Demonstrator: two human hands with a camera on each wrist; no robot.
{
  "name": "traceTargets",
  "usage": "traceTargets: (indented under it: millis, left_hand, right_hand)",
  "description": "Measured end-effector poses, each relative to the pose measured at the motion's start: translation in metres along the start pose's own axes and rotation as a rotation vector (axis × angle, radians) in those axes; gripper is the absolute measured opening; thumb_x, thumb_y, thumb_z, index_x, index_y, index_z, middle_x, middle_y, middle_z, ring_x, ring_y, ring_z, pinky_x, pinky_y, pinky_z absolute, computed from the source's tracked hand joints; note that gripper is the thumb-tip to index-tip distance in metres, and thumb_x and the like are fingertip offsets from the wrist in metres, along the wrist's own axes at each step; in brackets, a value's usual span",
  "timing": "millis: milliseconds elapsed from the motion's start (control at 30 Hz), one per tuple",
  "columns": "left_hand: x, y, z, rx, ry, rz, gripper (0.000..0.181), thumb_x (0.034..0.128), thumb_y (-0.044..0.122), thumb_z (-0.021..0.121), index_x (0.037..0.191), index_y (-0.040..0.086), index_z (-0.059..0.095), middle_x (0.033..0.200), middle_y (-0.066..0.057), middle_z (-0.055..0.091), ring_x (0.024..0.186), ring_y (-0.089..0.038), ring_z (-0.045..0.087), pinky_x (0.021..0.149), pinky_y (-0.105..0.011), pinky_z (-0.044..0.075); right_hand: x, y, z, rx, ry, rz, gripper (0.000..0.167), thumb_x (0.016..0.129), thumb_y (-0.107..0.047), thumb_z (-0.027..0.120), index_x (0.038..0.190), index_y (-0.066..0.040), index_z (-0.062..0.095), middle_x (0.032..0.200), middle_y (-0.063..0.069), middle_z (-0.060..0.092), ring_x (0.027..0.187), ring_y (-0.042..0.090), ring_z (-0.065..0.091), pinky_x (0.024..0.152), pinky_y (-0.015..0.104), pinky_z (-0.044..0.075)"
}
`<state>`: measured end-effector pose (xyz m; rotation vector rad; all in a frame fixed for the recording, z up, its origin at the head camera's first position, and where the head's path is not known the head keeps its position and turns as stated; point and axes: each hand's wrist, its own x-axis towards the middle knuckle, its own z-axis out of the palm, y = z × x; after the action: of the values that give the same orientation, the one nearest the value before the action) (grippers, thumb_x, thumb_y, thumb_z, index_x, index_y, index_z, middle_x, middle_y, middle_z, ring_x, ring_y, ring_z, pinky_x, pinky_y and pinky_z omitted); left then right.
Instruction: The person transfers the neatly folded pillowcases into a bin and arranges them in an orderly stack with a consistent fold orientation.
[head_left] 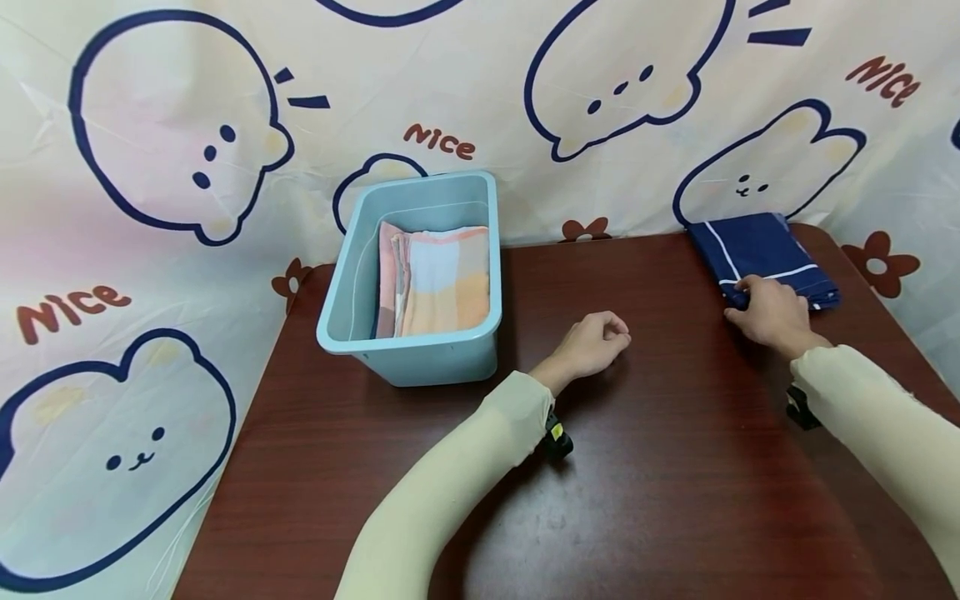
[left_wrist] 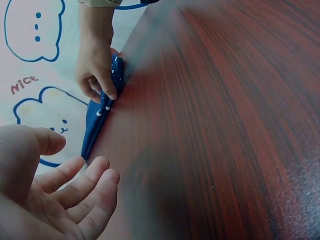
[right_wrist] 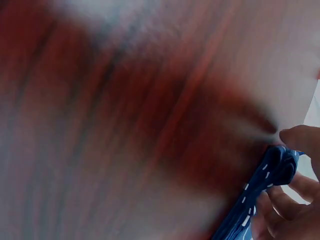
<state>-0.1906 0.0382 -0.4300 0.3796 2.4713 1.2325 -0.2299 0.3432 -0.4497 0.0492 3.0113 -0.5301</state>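
Note:
A folded navy cloth with white stripes lies at the far right corner of the table. My right hand grips its near edge. In the right wrist view, the thumb and fingers of that hand stand on either side of the cloth's layered fold. Over the middle of the table hovers my left hand, fingers loosely bent and holding nothing. Seen from the left wrist, this hand has its palm empty, well apart from the navy cloth.
A light blue plastic bin stands at the back left of the dark wooden table. Inside it are folded checked cloths in peach, pink and pale blue. A printed curtain hangs behind the table and along its sides.

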Motion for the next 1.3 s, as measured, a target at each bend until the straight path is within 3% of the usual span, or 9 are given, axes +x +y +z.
traceTargets:
  millis: [167, 533, 767, 1000, 1300]
  left_hand:
    - [0.001, 0.002, 0.001, -0.004, -0.003, 0.009, 0.01, 0.1016, 0.025, 0.059, 0.107, 0.019, 0.066, 0.088, 0.008, 0.065, 0.072, -0.006, 0.061, 0.071, -0.024, 0.047]
    - [0.0, 0.003, 0.004, -0.031, -0.018, -0.021, 0.011, 0.1018, 0.025, 0.059, 0.109, 0.019, 0.065, 0.09, 0.007, 0.065, 0.073, -0.007, 0.061, 0.071, -0.025, 0.047]
    - [-0.001, 0.003, 0.006, -0.042, -0.032, -0.028, 0.011, 0.1021, 0.025, 0.059, 0.109, 0.019, 0.065, 0.094, 0.003, 0.068, 0.072, -0.008, 0.061, 0.07, -0.025, 0.047]
    - [-0.003, 0.0, 0.008, -0.088, -0.049, -0.028, 0.012, 0.1021, 0.023, 0.058, 0.11, 0.016, 0.065, 0.102, -0.007, 0.073, 0.085, -0.022, 0.07, 0.068, -0.024, 0.047]
    - [-0.004, -0.005, 0.008, -0.104, -0.05, -0.038, 0.013, 0.1023, 0.022, 0.058, 0.11, 0.015, 0.065, 0.103, -0.009, 0.074, 0.082, -0.019, 0.068, 0.065, -0.023, 0.046]
  right_hand:
    - [0.003, 0.006, -0.002, -0.013, -0.016, -0.035, 0.045, 0.092, -0.013, 0.065, 0.126, 0.014, 0.053, 0.123, 0.04, 0.057, 0.107, 0.056, 0.057, 0.087, 0.067, 0.046]
    - [-0.007, 0.004, 0.0, -0.076, -0.065, -0.143, 0.041, 0.092, -0.01, 0.06, 0.124, 0.015, 0.055, 0.117, 0.039, 0.06, 0.101, 0.051, 0.061, 0.085, 0.066, 0.048]
    - [-0.02, -0.007, 0.002, -0.062, -0.115, -0.188, 0.043, 0.092, -0.013, 0.063, 0.124, 0.014, 0.056, 0.119, 0.037, 0.062, 0.105, 0.051, 0.062, 0.087, 0.065, 0.048]
    - [-0.032, -0.021, 0.006, -0.015, -0.152, -0.273, 0.035, 0.09, -0.012, 0.068, 0.114, 0.011, 0.061, 0.109, 0.032, 0.067, 0.098, 0.044, 0.066, 0.084, 0.059, 0.051]
    - [-0.051, -0.042, 0.015, 0.073, -0.157, -0.364, 0.026, 0.084, -0.012, 0.076, 0.103, 0.004, 0.065, 0.095, 0.018, 0.071, 0.089, 0.031, 0.068, 0.078, 0.049, 0.053]
